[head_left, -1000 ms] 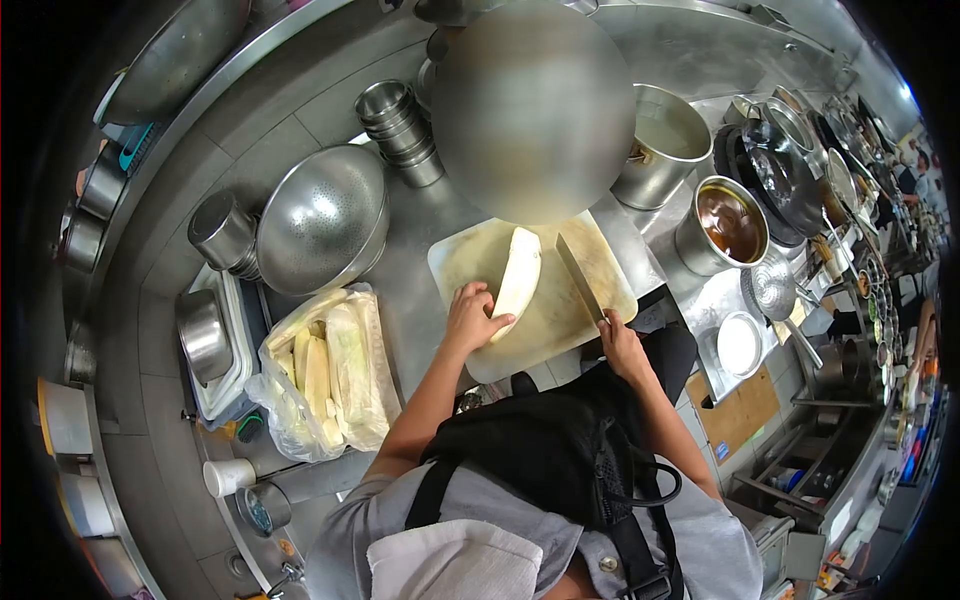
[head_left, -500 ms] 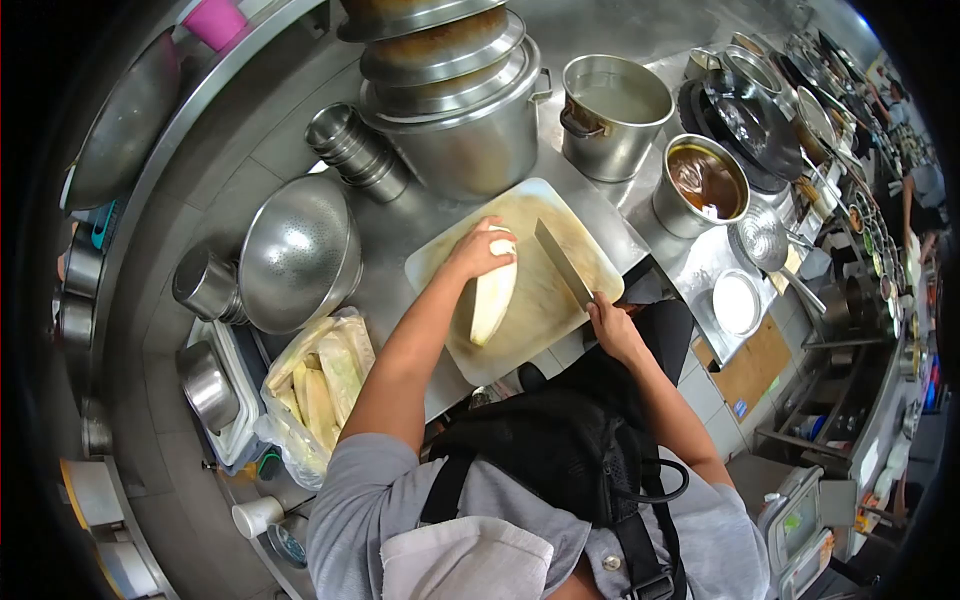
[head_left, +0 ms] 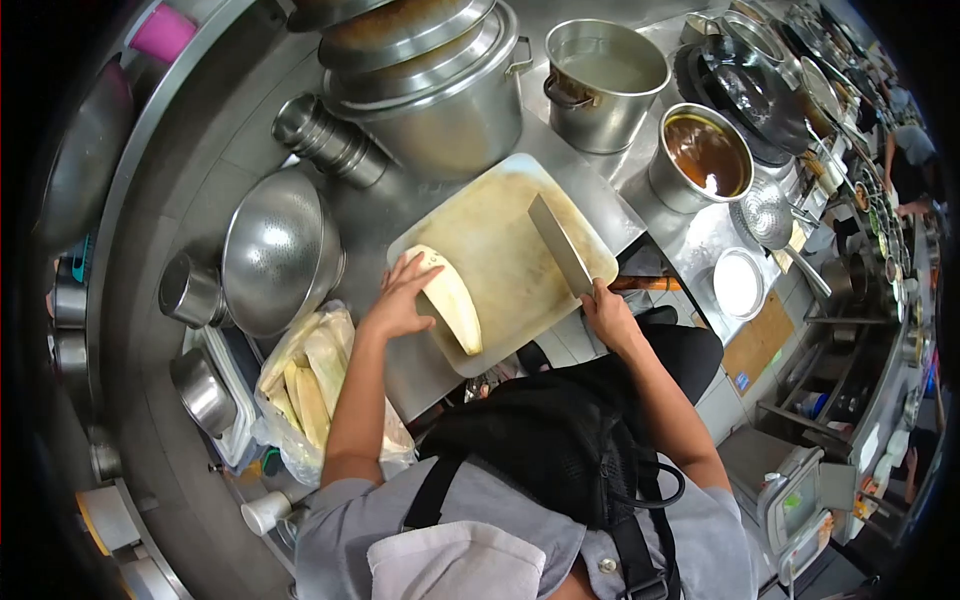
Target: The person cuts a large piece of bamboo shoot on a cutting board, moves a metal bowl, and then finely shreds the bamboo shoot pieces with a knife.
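On the pale cutting board (head_left: 510,210) lies a long, peeled, pale cream vegetable (head_left: 455,308), tapered toward its near end and dotted near its far end; it resembles a bamboo shoot. My left hand (head_left: 398,295) is at its far left side, fingers spread with the tips touching its upper end and the thumb stretched apart. At the board's right edge, my right hand (head_left: 610,315) is closed around the handle of a cleaver (head_left: 560,247). Its broad blade points away from me over the board, apart from the vegetable.
A plastic bag (head_left: 325,375) of similar pale vegetables sits at the left. Beyond it are a perforated steel bowl (head_left: 275,250) and stacked steel cups (head_left: 335,140). Large pots (head_left: 430,130) stand behind the board; a pot of brown liquid (head_left: 705,160) and a ladle strainer (head_left: 765,218) are at right.
The vegetable has shifted left on the board. My left hand has moved left with it, and its fingers now reach over only the upper end. The cleaver stays in my right hand.
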Available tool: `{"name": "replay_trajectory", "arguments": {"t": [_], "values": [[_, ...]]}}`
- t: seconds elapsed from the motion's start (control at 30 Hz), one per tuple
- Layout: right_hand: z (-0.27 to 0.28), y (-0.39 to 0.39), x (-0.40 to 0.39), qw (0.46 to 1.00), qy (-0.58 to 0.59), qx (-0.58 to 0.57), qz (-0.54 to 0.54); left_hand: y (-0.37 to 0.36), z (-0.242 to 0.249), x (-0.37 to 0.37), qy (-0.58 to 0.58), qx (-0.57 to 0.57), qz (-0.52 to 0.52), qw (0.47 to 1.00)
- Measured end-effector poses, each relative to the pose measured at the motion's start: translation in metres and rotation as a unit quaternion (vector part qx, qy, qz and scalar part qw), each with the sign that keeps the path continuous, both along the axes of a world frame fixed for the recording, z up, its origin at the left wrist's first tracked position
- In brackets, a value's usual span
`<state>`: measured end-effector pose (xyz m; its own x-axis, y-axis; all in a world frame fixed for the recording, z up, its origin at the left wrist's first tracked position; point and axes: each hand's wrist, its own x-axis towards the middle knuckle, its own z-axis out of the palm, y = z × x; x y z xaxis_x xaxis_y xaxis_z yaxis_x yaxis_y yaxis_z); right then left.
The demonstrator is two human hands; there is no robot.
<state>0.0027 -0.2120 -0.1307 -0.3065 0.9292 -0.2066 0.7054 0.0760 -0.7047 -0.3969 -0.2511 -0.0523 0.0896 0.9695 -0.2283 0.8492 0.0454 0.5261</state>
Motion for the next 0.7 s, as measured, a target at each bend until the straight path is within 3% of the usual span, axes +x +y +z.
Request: {"name": "replay_trajectory", "arguments": {"t": [0.07, 0.1, 0.13, 0.2, 0.23, 0.27, 0.3, 0.33, 0.4, 0.47, 0.7], "values": [[0.001, -0.001, -0.002, 1.0, -0.013, 0.008, -0.008, 0.0, 0.001, 0.015, 0.206, 0.005, -0.165, 0.965], [0.001, -0.001, -0.003, 1.0, -0.003, 0.008, -0.015, 0.002, -0.016, 0.018, 0.205, 0.083, -0.213, 0.952], [0.01, -0.001, -0.005, 1.0, -0.008, 0.002, -0.017, 0.009, -0.029, 0.017, 0.207, 0.08, -0.211, 0.952], [0.009, 0.0, -0.005, 1.0, 0.007, 0.015, -0.022, 0.025, -0.042, 0.018, 0.184, 0.068, -0.3, 0.933], [0.012, 0.002, -0.003, 1.0, 0.004, 0.02, -0.023, 0.026, -0.044, 0.023, 0.16, 0.131, -0.254, 0.945], [0.015, 0.004, -0.001, 0.999, 0.036, -0.013, -0.021, 0.032, -0.047, 0.031, 0.157, 0.137, -0.254, 0.945], [0.022, 0.006, -0.001, 0.996, 0.068, -0.047, -0.017, 0.037, -0.048, 0.04, 0.167, 0.11, -0.17, 0.965], [0.028, 0.005, -0.004, 0.997, 0.064, -0.042, -0.015, 0.041, -0.048, 0.048, 0.175, 0.082, -0.084, 0.978], [0.039, -0.001, -0.012, 0.998, 0.061, 0.029, -0.006, 0.046, -0.056, 0.063, 0.18, 0.131, -0.055, 0.973], [0.042, -0.007, -0.018, 0.998, 0.047, 0.048, 0.004, 0.045, -0.047, 0.087, 0.17, 0.036, 0.024, 0.985], [0.059, -0.016, -0.033, 0.995, -0.063, 0.067, 0.034, 0.05, -0.061, 0.109, 0.191, 0.021, 0.08, 0.978]]}}
